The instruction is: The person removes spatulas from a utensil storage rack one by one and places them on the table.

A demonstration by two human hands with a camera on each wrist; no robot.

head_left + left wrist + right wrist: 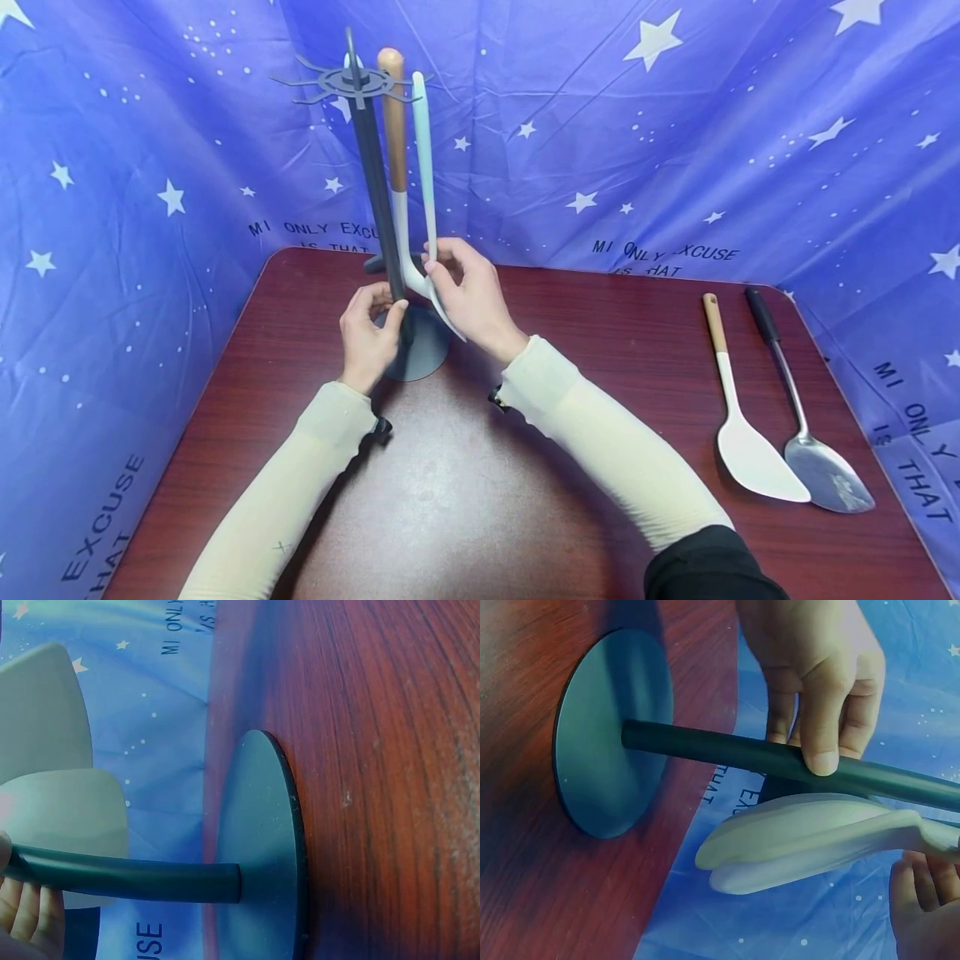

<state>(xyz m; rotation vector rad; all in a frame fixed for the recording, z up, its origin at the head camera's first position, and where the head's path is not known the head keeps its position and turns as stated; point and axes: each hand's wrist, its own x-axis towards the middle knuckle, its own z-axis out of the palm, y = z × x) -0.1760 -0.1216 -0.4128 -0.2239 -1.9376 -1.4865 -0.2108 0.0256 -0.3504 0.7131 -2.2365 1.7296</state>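
Note:
A dark utensil rack [372, 179] with a round base and a ring of hooks stands at the table's back left. My left hand [369, 333] grips the lower part of its pole, the thumb pressed along the near side in the right wrist view. My right hand [476, 292] pinches the white neck of a spatula with a mint handle [424, 150], whose top is at a hook. Beside the pole, a white utensil with a wooden handle [394, 125] hangs upright. Their pale heads [802, 832] overlap in the right wrist view. A dark utensil [375, 264] is mostly hidden behind the pole.
On the table's right side lie a white turner with a wooden handle [753, 458] and a metal turner with a black handle [821, 471], their heads overlapping. A blue star-patterned curtain [562, 125] surrounds the dark red table [600, 350] at the back and sides.

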